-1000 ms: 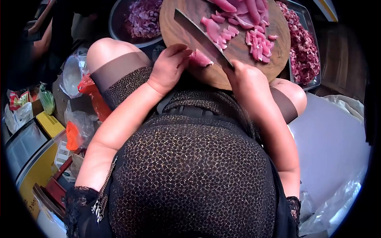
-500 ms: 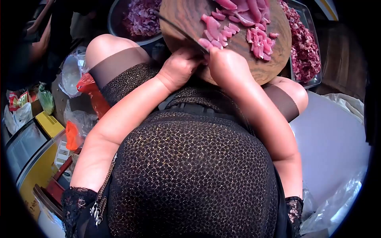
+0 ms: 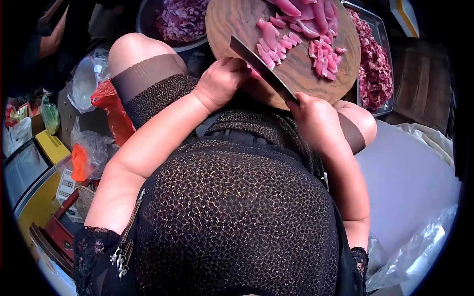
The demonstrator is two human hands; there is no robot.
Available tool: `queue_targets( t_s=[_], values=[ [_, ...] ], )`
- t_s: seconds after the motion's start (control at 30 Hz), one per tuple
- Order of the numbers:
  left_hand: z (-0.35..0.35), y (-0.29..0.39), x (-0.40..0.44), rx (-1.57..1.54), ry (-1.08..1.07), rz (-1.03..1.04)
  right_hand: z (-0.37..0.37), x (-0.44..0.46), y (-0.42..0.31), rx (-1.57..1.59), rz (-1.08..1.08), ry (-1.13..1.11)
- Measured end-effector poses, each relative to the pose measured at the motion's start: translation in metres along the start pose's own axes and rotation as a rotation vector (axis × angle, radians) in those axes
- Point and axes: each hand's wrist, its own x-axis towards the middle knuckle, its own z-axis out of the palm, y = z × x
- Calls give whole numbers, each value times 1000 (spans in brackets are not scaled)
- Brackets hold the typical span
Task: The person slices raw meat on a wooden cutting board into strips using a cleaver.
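Note:
My right hand (image 3: 316, 116) is wrapped round the handle of a cleaver (image 3: 264, 71). Its dark blade slants up and left across the near part of a round wooden chopping board (image 3: 301, 89). At the board's near left edge, my left hand (image 3: 222, 84) is closed, its fingertips on a piece of pink meat (image 3: 254, 73) that shows only in part beside the blade. Just beyond the blade lie cut meat strips (image 3: 274, 47). A small pile of cut pieces (image 3: 325, 61) sits further right, and larger slabs of meat (image 3: 313, 19) lie at the far side.
Right of the board stands a metal tray (image 3: 389, 101) heaped with minced meat (image 3: 373, 69). At the far left is a metal bowl (image 3: 143, 22) of chopped meat (image 3: 182, 19). Plastic bags, one a red bag (image 3: 116, 111), lie to the left; a grey surface (image 3: 405, 177) is at the right.
My right hand has moved right and down, away from my left hand, and the cleaver now lies more to the right. My left hand has barely moved.

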Motion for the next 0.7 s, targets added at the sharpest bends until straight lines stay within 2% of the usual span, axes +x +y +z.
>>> queue_targets(
  t_s=[0.1, 0.23, 0.33, 0.47, 0.53, 0.6, 0.67, 0.7],
  values=[
    [3, 0, 5, 21, 48, 59, 2, 3, -1, -12, -31, -31],
    [5, -4, 6, -17, 2, 58, -7, 14, -8, -5, -16, -113],
    [4, -3, 9, -37, -18, 61, 1, 37, -10, 28, -63, -107],
    [2, -1, 11, -22, -70, 1, 20, 80, -19, 56, -139, 20],
    [2, -4, 14, 5, -100, -19, 10, 90, -14, 126, -65, -37],
    [6, -8, 15, 68, -102, -138, 14, 87, -2, 142, -69, 21],
    [7, -11, 15, 54, -105, -189, 18, 73, 3, 25, 20, 313],
    [6, -13, 15, -68, -116, -283, 19, 66, 9, 81, -13, 353]
  ],
)
